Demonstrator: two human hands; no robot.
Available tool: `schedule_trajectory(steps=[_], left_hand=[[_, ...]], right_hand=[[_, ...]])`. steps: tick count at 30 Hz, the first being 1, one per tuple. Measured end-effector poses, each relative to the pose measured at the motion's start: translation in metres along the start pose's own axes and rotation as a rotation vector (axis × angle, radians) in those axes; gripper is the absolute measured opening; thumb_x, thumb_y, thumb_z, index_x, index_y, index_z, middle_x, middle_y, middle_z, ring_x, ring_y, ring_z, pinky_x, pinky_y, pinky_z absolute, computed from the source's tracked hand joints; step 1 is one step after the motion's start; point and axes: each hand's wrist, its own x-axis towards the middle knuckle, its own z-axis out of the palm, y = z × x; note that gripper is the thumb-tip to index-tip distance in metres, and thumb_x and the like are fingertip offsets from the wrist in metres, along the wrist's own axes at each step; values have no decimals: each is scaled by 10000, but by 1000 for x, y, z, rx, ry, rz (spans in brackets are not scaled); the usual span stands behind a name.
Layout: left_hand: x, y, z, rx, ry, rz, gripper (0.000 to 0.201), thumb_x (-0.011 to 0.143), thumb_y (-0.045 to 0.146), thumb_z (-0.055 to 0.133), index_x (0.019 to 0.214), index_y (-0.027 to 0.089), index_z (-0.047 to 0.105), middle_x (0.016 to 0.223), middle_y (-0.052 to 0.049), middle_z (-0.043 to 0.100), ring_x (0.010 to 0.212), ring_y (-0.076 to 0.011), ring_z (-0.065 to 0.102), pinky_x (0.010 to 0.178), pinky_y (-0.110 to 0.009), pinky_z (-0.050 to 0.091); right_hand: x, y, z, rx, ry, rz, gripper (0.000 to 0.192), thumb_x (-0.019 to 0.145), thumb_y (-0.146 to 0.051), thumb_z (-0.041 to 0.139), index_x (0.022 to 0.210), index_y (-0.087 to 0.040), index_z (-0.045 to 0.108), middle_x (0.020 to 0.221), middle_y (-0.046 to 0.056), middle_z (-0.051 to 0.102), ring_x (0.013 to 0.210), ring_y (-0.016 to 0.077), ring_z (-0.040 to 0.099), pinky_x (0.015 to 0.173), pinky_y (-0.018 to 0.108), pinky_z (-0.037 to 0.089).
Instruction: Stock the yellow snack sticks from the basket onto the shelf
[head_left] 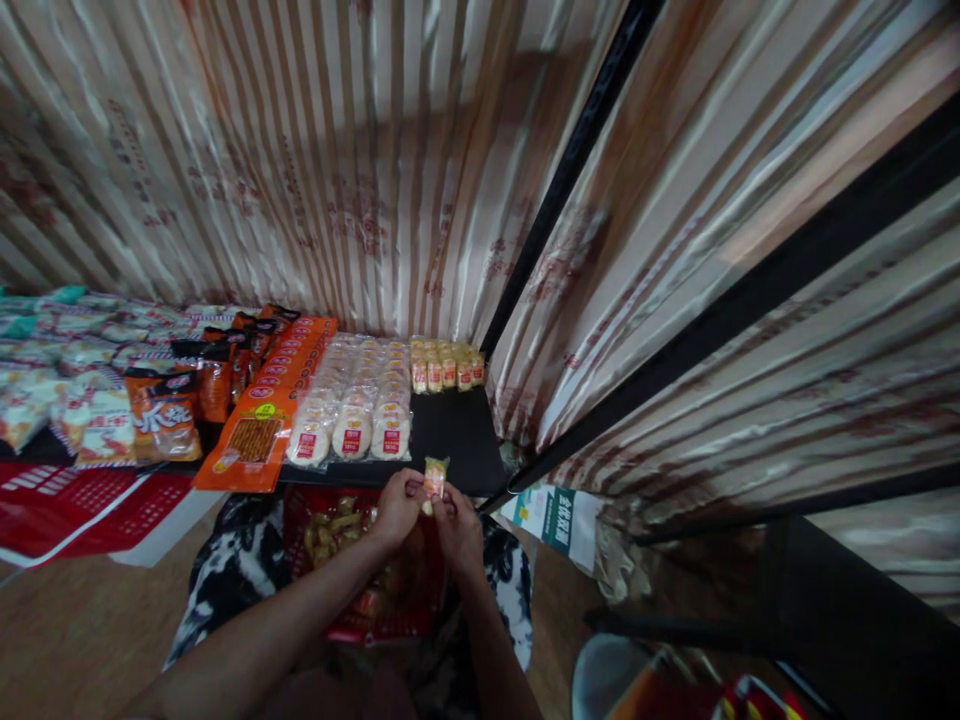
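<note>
A small wrapped snack (434, 478), yellowish with a red and white label, is pinched upright between my two hands. My left hand (400, 507) has its fingertips on the snack's left edge. On its lower right side, my right hand (459, 528) grips it with thumb and fingers. Below them, a red basket (294, 520) between my knees holds several similar gold-wrapped snacks (337, 527). More small snacks like it stand in tight rows (448, 366) at the back right of the black shelf (454, 425).
Left of those rows lie packs of round white crackers (352, 410), an orange packet of sticks (259, 430), orange bags (166, 412) and white snack bags (97, 420). Black poles (570, 165) cross before a striped curtain (375, 150). A red basket (82, 510) sits lower left.
</note>
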Motion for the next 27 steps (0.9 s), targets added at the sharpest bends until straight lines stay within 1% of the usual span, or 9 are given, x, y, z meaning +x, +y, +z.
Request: schedule_trajectory(steps=[3, 6, 11, 14, 18, 23, 27], left_hand=[[2, 9, 1, 150, 17, 40, 173, 749, 119, 491, 847, 147, 630, 820, -28, 631, 744, -118, 573, 743, -228, 451], [5, 17, 4, 199, 18, 48, 214, 788, 135, 461, 905, 157, 638, 902, -42, 651, 812, -127, 589, 791, -233, 446], [19, 24, 12, 109, -36, 0, 196, 780, 90, 454, 882, 145, 613, 856, -43, 666, 769, -117, 608, 730, -213, 463], [30, 27, 18, 78, -39, -22, 186, 779, 70, 459, 867, 151, 601, 848, -36, 670, 760, -105, 614, 717, -198, 467], [43, 32, 26, 70, -38, -60, 179, 790, 69, 462, 872, 156, 595, 862, -39, 678, 771, -104, 625, 727, -205, 478], [55, 39, 33, 53, -43, -64, 240, 762, 13, 453, 877, 157, 606, 892, -49, 690, 833, -115, 638, 785, -224, 481], [62, 45, 37, 52, -47, -73, 243, 742, 10, 479, 888, 155, 607, 897, -51, 696, 841, -117, 641, 793, -218, 476]], right_hand=[[10, 1, -3, -49, 29, -13, 391, 803, -361, 437, 1049, -144, 649, 883, 85, 638, 691, 150, 614, 653, 257, 492], [19, 2, -5, -70, 47, -15, 369, 800, -340, 445, 1041, -152, 653, 887, 78, 618, 674, 141, 604, 658, 257, 490], [37, 4, -6, -66, 41, -27, 355, 803, -313, 452, 1046, -143, 647, 860, 69, 609, 665, 140, 603, 691, 267, 495], [49, 6, -5, -57, 52, -19, 361, 808, -301, 445, 1062, -129, 635, 884, 81, 611, 672, 143, 607, 699, 271, 497], [63, 5, -6, -80, 55, 7, 384, 807, -282, 445, 1098, -99, 616, 919, 102, 616, 710, 156, 620, 716, 272, 493], [76, -2, -7, -134, 44, 43, 389, 805, -248, 464, 1137, -93, 595, 974, 117, 614, 755, 159, 625, 733, 256, 480], [85, -9, -9, -233, 13, 76, 399, 797, -229, 507, 1167, -98, 580, 1010, 122, 615, 841, 179, 620, 759, 251, 463]])
